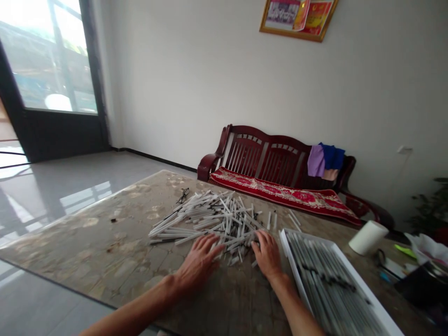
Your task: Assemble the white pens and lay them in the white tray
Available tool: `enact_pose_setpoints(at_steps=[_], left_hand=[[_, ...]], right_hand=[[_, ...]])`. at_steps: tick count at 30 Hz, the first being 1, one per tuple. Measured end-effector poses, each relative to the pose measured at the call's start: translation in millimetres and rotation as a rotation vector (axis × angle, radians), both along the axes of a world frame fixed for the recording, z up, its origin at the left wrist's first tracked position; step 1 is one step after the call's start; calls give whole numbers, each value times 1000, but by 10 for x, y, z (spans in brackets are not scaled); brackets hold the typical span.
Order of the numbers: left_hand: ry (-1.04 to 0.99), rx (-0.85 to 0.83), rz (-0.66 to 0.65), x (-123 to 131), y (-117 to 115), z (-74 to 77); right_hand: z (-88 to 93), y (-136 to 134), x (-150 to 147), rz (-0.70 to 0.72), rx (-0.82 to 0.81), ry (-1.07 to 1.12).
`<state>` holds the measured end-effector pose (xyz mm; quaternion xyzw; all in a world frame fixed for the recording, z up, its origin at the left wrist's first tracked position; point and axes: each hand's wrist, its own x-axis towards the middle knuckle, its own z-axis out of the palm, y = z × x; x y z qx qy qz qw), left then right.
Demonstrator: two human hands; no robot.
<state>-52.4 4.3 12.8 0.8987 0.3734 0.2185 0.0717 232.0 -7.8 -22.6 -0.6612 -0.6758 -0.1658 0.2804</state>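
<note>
A loose heap of thin white plastic-looking tubes (pixel 210 210), with some dark pieces among them, lies on the patterned table. My left hand (pixel 201 259) rests palm down at the heap's near left edge, fingers apart and slightly blurred, touching or just over the closest tubes. At the heap's right edge is my right hand (pixel 266 252), its fingers stretched forward and its thumb apart. Neither hand visibly grips a tube. Right of my right forearm stands a white shallow box (pixel 350 266) with long, clear-looking sticks in rows, dark parts across their middle.
A pair of glasses or scissors with black loops (pixel 183 195) lies behind the heap. On the right are a white roll (pixel 368 237) and cluttered items near a dark box (pixel 420 284). Beyond the table (pixel 87 233) stands a red wooden bench (pixel 269 158) with cloths over its back.
</note>
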Motion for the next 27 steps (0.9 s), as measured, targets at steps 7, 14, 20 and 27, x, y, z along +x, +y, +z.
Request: enact_pose_setpoints(at_steps=[7,14,20,27], left_hand=[[115,-43,-413,290,-215,-16],[90,-25,-407,195,121,41],[13,-26,-266,142,152,-49],[-532,-399,-60,304,-110,-136]], right_hand=[[299,85,-144,25,-188,-61],[349,83,-230,-61,-293,-165],[324,0,-98,-15,-34,160],[419,-370,-639,257,299,596]])
